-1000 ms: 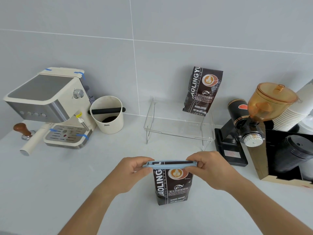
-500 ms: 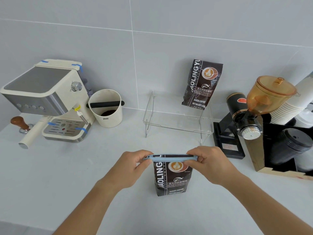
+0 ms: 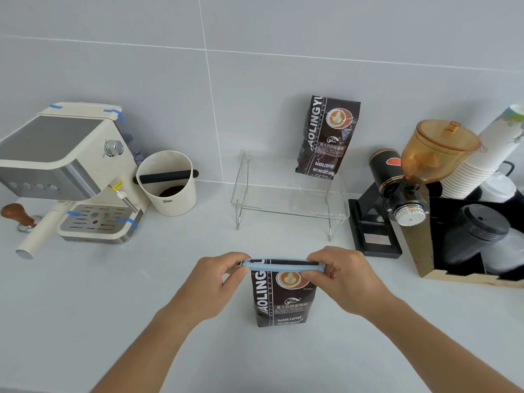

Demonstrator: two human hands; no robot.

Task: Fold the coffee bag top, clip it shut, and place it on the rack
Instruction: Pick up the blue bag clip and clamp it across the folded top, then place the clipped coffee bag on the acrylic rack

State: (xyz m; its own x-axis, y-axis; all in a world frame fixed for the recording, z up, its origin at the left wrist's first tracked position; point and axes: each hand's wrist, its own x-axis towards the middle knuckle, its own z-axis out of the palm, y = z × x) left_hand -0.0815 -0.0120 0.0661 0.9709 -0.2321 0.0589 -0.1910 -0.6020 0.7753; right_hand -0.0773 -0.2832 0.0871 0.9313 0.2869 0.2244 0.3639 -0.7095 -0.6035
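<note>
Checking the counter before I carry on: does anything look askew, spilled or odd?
Nothing is spilled. The second coffee bag on the clear rack leans tilted against the wall, not upright. Blue tape sits on the espresso machine. The bag under both hands stands straight.

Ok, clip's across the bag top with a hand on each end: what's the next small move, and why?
Probably press the clip fully shut along its length. It already spans the folded top of the bag, which stands upright on the counter, and the left hand and right hand pinch its two ends. Whether it has latched cannot be told. The rack comes after.
</note>
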